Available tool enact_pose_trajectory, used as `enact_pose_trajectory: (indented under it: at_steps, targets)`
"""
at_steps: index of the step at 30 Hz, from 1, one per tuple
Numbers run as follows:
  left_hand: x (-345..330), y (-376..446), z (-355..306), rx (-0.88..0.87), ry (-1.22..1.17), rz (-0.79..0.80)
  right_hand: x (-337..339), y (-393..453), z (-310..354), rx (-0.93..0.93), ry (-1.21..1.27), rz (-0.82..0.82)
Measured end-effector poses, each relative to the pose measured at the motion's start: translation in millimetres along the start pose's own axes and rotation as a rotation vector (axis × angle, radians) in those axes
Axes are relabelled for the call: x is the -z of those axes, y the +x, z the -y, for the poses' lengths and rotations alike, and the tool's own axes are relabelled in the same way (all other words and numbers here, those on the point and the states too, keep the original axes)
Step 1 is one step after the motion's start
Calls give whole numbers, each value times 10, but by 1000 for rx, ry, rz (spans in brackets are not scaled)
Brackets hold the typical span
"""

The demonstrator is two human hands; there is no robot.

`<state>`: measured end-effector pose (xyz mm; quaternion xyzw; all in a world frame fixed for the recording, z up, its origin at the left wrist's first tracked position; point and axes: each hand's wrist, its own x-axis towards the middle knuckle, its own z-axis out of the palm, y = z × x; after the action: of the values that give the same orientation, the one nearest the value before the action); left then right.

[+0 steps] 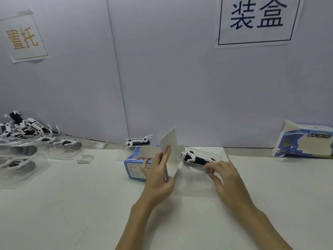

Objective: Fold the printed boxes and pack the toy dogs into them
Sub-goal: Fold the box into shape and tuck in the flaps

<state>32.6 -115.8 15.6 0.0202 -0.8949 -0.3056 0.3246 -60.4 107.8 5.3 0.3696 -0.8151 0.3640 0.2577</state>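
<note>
A blue printed box [134, 166] lies on its side mid-table, its white end flap [170, 141] raised open toward the right. My left hand [158, 175] holds the box at that open end, fingers along the flap. Just right of the opening lies a black-and-white toy dog [195, 159] in a clear plastic tray [197, 177]. My right hand [223, 175] pinches the tray's right end with thumb and fingers. A second toy dog [138, 142] in a clear tray sits behind the box.
A pile of loose toy dogs [25, 129] and clear trays [27, 159] fills the far left. Another printed box [304, 143] stands at the far right by the wall. Two paper signs hang on the grey partition [162, 78] behind the white table [72, 204].
</note>
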Motion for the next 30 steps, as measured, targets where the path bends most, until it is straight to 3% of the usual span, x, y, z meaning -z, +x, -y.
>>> enact_pose_trajectory:
  at_steps: [7, 11, 14, 17, 20, 22, 26, 30]
  targets:
    - [-164, -58, -56, -93, 113, 7, -174, 15, 176, 166, -158, -4]
    - [-271, -75, -117, -145, 95, 18, -234, -46, 269, 149, 56, 36]
    - [-284, -81, -110, -158, 132, 32, -252, -41, 382, 7, 182, -107]
    - [-294, -94, -119, -158, 152, 50, -294, -35, 449, -274, 241, -281]
    - [-310, -101, -144, -155, 147, 36, -299, -40, 434, -624, 411, -284]
    - [-315, -102, -148, -156, 128, 25, -287, -26, 405, -755, 502, -274]
    - [-372, -133, -184, -205, 76, 30, -295, -17, 400, -722, 613, -261]
    - [-474, -153, -239, -253, 63, -29, -313, -44, 454, -606, 749, -125]
